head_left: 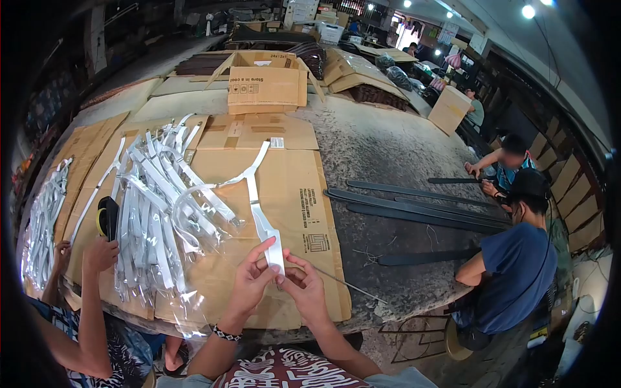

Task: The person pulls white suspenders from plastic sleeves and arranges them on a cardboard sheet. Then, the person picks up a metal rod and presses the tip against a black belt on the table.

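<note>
both hands pinch the near end of a white y-shaped strap (257,194): the left hand (249,284) has its grip clamped on the strap's left edge, the right hand (304,290) clamped on it from below. the strap runs away from them across flattened cardboard (294,194) on the bench (388,149). just left lies a heap of white straps (158,200) on clear plastic. a neighbour's hand (100,252) touches that heap. two people sit at the bench's right edge by long dark strips (414,207).

"Store in a cool" on carton (266,86)
</note>
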{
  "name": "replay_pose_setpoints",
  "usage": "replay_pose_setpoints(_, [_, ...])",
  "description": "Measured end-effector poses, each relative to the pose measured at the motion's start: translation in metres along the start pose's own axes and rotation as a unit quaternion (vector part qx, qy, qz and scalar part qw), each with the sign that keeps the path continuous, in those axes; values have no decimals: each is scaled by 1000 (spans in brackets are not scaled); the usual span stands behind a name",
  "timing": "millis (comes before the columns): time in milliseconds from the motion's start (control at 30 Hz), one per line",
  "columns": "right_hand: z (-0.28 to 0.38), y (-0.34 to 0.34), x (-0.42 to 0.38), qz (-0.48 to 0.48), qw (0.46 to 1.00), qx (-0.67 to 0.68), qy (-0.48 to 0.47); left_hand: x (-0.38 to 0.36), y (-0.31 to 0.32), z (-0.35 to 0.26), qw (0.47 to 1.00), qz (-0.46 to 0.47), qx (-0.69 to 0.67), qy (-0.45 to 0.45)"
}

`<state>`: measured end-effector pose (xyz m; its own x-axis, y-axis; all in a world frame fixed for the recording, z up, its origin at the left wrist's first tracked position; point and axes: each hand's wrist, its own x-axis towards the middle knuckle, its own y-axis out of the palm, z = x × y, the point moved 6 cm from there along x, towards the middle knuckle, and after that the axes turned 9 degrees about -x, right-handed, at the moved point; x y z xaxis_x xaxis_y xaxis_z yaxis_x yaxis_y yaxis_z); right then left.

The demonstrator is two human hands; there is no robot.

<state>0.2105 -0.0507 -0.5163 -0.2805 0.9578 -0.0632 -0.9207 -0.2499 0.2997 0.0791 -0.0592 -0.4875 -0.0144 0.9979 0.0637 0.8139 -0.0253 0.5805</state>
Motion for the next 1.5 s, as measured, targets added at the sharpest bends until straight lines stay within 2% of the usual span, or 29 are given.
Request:
replay_pose_setpoints(167, [8,2,-4,7,999,-27,-22,4,-17,0,997,-77,2,25])
replay_pose_setpoints(267, [4,1,-3,21,998,-53,15,1,-16,-2,997,-75,19,-6])
replay_pose_setpoints(367, [2,-2,3,6,998,-55,-3,-4,-10,1,997,-55,48,-26])
replay_pose_setpoints(667, [9,5,-6,-21,999,-32,-27,-2,-19,0,997,-77,21,-3])
replay_pose_setpoints(767, [-9,-5,-6,2,993,-115,-26,-3,-27,2,996,-90,22,17])
replay_pose_setpoints(800, [-10,-4,-6,32,990,-138,3,-3,-29,2,995,-92,19,15])
replay_pose_setpoints(900, [-7,4,-10,49,996,-59,51,-2,-29,6,996,-90,4,-2])
replay_pose_setpoints(1000, [-3,9,-12,80,990,-111,38,-3,-23,5,994,-105,26,-34])
replay_pose_setpoints(1100, [-4,9,-13,94,982,-163,18,-3,-27,3,990,-105,88,-23])
replay_pose_setpoints(1200, [-11,5,-15,74,981,-171,50,-3,-31,1,992,-118,35,-23])
replay_pose_setpoints(1500, [-6,12,-14,7,998,-66,4,-13,-22,13,995,-84,7,-56])
